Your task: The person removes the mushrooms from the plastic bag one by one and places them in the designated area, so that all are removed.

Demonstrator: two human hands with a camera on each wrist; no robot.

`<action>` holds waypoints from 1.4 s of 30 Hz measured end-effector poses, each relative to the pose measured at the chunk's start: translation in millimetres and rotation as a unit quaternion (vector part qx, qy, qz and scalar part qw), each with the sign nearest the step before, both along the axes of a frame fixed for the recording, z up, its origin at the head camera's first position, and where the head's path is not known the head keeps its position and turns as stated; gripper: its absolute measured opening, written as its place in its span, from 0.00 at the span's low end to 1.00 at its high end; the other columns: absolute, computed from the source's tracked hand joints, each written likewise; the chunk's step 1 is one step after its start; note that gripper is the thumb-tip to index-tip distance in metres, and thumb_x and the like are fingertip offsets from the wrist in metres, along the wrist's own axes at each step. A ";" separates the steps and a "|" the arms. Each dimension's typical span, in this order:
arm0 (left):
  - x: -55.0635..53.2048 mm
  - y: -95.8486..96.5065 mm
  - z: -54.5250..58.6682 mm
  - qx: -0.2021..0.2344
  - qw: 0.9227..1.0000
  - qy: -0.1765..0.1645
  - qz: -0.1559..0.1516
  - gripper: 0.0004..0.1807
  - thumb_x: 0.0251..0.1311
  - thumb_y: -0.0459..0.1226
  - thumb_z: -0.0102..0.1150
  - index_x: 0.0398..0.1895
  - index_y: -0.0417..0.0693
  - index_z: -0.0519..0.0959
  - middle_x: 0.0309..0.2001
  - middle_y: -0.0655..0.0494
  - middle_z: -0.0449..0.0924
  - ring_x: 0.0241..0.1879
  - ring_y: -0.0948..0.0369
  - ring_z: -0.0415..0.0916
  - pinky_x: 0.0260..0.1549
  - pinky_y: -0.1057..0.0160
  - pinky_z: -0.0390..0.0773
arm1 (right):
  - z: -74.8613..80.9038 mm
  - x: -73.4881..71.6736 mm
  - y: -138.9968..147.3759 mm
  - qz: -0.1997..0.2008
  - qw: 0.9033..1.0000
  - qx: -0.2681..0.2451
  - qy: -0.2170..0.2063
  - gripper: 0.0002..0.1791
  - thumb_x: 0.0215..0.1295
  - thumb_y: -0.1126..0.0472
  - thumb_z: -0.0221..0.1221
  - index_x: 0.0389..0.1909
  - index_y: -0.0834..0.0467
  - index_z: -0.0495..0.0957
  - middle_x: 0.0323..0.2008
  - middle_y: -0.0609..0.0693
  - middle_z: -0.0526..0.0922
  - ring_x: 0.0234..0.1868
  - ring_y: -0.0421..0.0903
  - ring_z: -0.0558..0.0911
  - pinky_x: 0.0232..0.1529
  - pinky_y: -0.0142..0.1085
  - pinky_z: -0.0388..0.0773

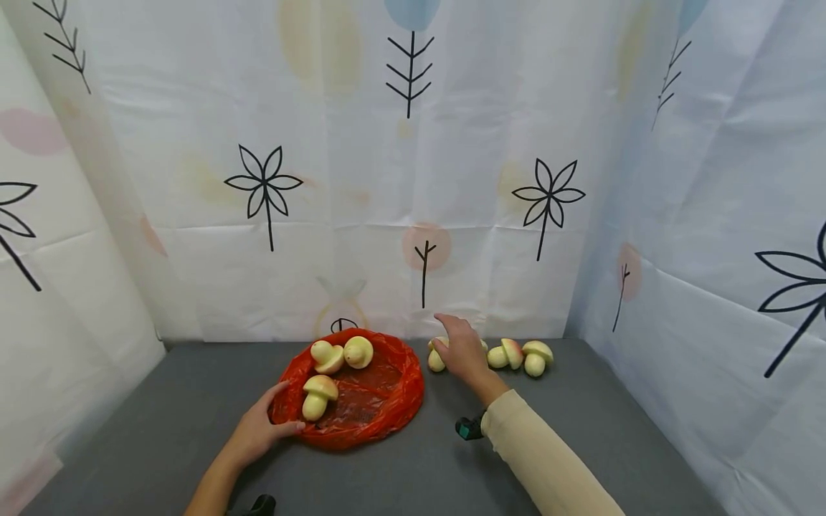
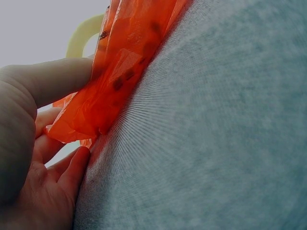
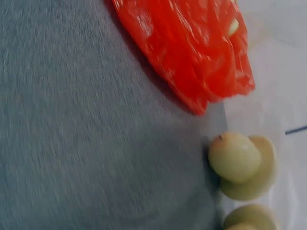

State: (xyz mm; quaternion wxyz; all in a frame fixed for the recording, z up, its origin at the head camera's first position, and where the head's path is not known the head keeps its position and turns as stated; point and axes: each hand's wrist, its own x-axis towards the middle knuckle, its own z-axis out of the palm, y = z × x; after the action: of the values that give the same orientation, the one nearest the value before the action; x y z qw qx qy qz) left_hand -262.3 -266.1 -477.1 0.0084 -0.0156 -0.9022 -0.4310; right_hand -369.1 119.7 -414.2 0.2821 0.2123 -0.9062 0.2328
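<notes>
A red plastic bag lies spread open on the table, its rim rolled into a ring. Inside it rest three toy mushrooms, one of them a pale mushroom near my left hand. At the bag's near left edge my left hand pinches the rim; the left wrist view shows the thumb on the red plastic. My right hand reaches over the row of mushrooms right of the bag, fingers extended, holding nothing visible. It partly covers a mushroom; in the right wrist view a mushroom shows, but no hand.
Further right along the back edge of the grey table are a reddish-capped mushroom and another mushroom. A printed white curtain rises behind the table and at both sides.
</notes>
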 end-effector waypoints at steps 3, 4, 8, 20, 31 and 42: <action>0.4 -0.8 -0.1 0.004 1.000 0.002 -0.001 0.53 0.50 0.54 0.71 0.74 0.42 0.54 0.70 0.29 0.54 0.67 0.35 0.54 0.59 0.34 0.58 | -2.9 1.1 -10.3 0.012 1.000 -0.010 -0.010 0.28 0.62 0.60 0.66 0.63 0.59 0.73 0.60 0.56 0.75 0.58 0.57 0.74 0.58 0.50 0.71; 0.4 -1.0 0.0 0.004 1.000 0.003 -0.002 0.53 0.50 0.54 0.71 0.74 0.42 0.54 0.70 0.29 0.54 0.67 0.35 0.54 0.59 0.34 0.58 | -3.5 1.8 -13.9 0.016 1.000 -0.012 -0.014 0.28 0.62 0.60 0.65 0.63 0.58 0.72 0.60 0.56 0.75 0.59 0.57 0.74 0.58 0.50 0.71; 0.6 -1.3 0.3 -0.002 1.000 0.004 -0.001 0.53 0.50 0.54 0.71 0.73 0.41 0.54 0.70 0.29 0.54 0.67 0.34 0.54 0.59 0.34 0.58 | -5.6 5.2 -28.0 0.031 0.999 -0.010 -0.021 0.28 0.63 0.59 0.65 0.64 0.58 0.71 0.61 0.56 0.74 0.60 0.56 0.73 0.58 0.49 0.71; -0.3 -3.1 1.7 -0.006 1.000 -0.005 0.003 0.54 0.50 0.55 0.71 0.74 0.42 0.54 0.70 0.30 0.54 0.67 0.34 0.53 0.60 0.33 0.57 | -12.7 8.9 -72.7 0.075 0.994 0.021 -0.074 0.32 0.63 0.55 0.65 0.67 0.55 0.68 0.64 0.52 0.70 0.63 0.51 0.70 0.62 0.45 0.68; 0.7 0.6 1.3 0.001 1.000 0.001 -0.001 0.53 0.50 0.54 0.71 0.74 0.43 0.55 0.70 0.30 0.55 0.67 0.35 0.54 0.59 0.34 0.58 | -20.4 14.4 -105.5 0.083 0.986 0.041 -0.138 0.39 0.63 0.51 0.65 0.73 0.52 0.60 0.70 0.55 0.62 0.67 0.54 0.66 0.63 0.49 0.66; 0.2 0.8 2.9 -0.001 1.000 0.000 0.004 0.54 0.50 0.55 0.71 0.74 0.43 0.55 0.70 0.30 0.55 0.67 0.34 0.54 0.60 0.33 0.57 | -24.7 12.3 -129.0 0.102 0.974 0.061 -0.190 0.45 0.62 0.49 0.66 0.76 0.45 0.53 0.75 0.53 0.51 0.69 0.56 0.64 0.63 0.49 0.66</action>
State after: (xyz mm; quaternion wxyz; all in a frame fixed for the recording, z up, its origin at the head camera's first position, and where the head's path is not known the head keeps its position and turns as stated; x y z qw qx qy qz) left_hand -262.1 -265.3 -474.2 0.0098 -0.0121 -0.9025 -0.4303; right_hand -356.8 -9.3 -438.9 0.0657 0.2720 -0.9295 0.2404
